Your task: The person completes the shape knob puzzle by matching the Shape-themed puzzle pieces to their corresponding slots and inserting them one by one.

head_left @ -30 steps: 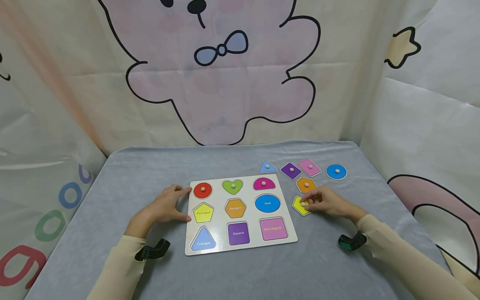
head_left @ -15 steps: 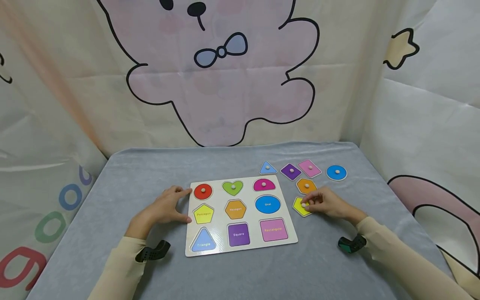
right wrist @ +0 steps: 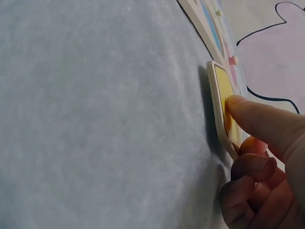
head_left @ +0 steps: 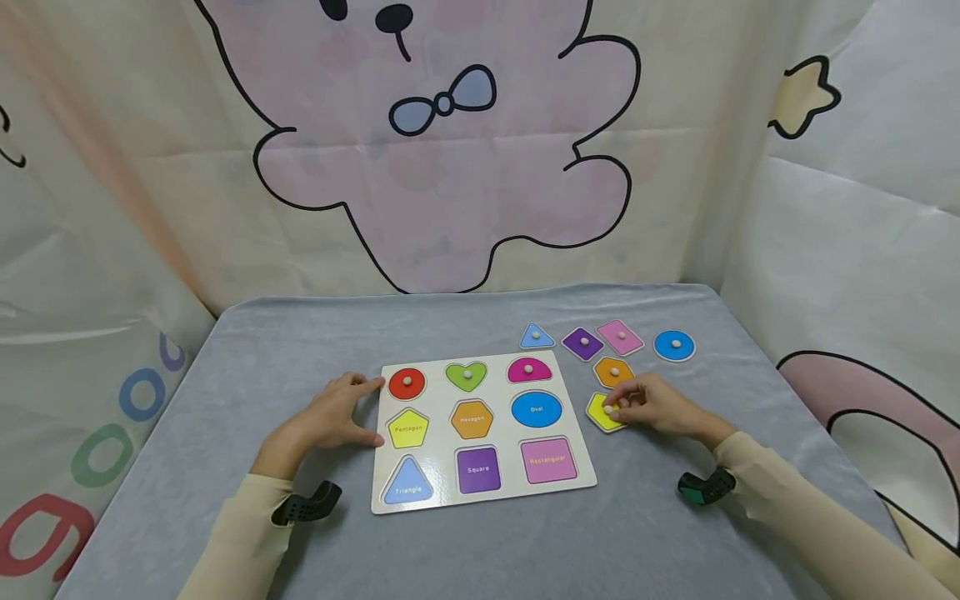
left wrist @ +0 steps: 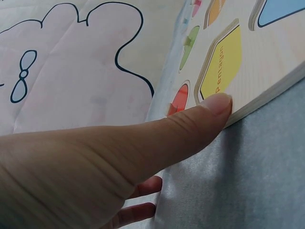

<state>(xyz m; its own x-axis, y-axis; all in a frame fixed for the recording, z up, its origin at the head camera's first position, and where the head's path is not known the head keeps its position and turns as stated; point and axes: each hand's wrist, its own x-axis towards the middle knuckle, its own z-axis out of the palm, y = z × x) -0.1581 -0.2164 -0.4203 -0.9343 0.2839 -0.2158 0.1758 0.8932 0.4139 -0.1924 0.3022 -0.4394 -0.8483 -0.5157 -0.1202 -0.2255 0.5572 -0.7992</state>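
Observation:
A white wooden shape puzzle board (head_left: 444, 483) lies on the table. The thumb and a fingertip of my left hand (head_left: 330, 417) touch its left edge with the fingers spread; in the left wrist view the thumb (left wrist: 190, 121) rests at the board's edge beside the yellow recess marked Pentagon (left wrist: 223, 62). To the right of the board, my right hand (head_left: 656, 406) pinches the knob of a yellow pentagon puzzle piece (head_left: 596, 410). The right wrist view has this piece (right wrist: 222, 81) side-on, low over the cloth, its knob covered by thumb and fingers.
A red circle (head_left: 407, 384), green heart (head_left: 465, 379) and magenta semicircle (head_left: 528, 373) sit in the board's top row. Beyond the right hand lie an orange hexagon (head_left: 609, 371), purple square (head_left: 577, 344), pink rectangle (head_left: 617, 332), blue oval (head_left: 674, 348) and light blue triangle (head_left: 532, 340).

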